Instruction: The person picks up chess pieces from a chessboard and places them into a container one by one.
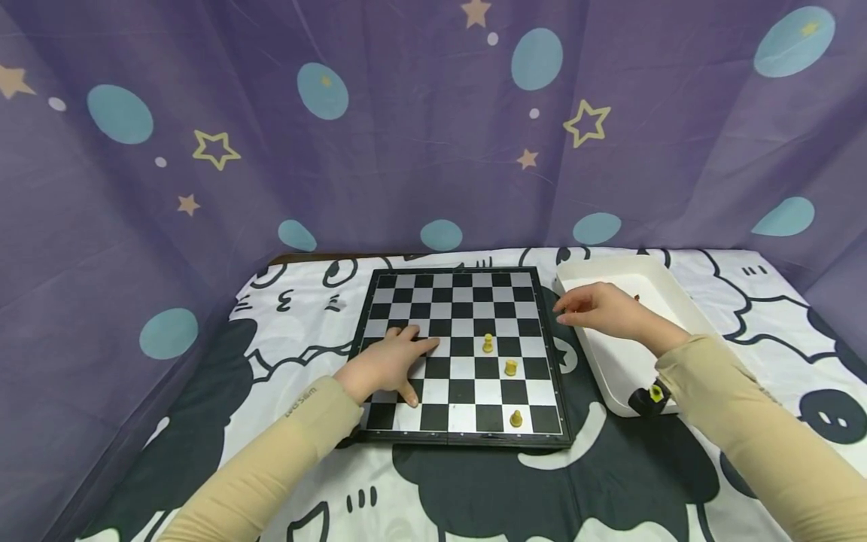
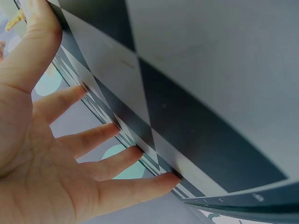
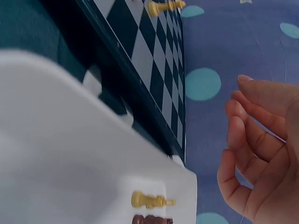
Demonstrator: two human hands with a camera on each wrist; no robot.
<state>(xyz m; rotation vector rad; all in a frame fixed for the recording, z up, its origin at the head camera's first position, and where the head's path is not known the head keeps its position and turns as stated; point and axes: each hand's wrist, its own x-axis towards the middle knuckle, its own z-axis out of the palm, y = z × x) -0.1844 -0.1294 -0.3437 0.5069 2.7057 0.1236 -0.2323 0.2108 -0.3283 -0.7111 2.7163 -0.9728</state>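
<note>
My left hand [image 1: 393, 361] rests on the left part of a black-and-white chessboard [image 1: 462, 369], fingers spread and fingertips on the squares. It grips nothing. Three yellow chess pieces stand on the board's right half: a pawn [image 1: 488, 343], a stubby, wide piece [image 1: 511, 367] and another pawn [image 1: 516, 418] near the front edge. My right hand [image 1: 606, 309] hovers over the left rim of a white tray [image 1: 619, 369], fingers loosely curled with nothing between them. Inside the tray, the right wrist view shows a yellow chess piece [image 3: 152, 200] lying beside a dark brown piece [image 3: 152, 220].
A cloth [image 1: 291, 452] with a black-and-white cartoon print covers the table. Behind it hangs a purple curtain [image 1: 406, 165] with stars and blue ovals. The tray stands just right of the board, with a narrow strip of cloth between them.
</note>
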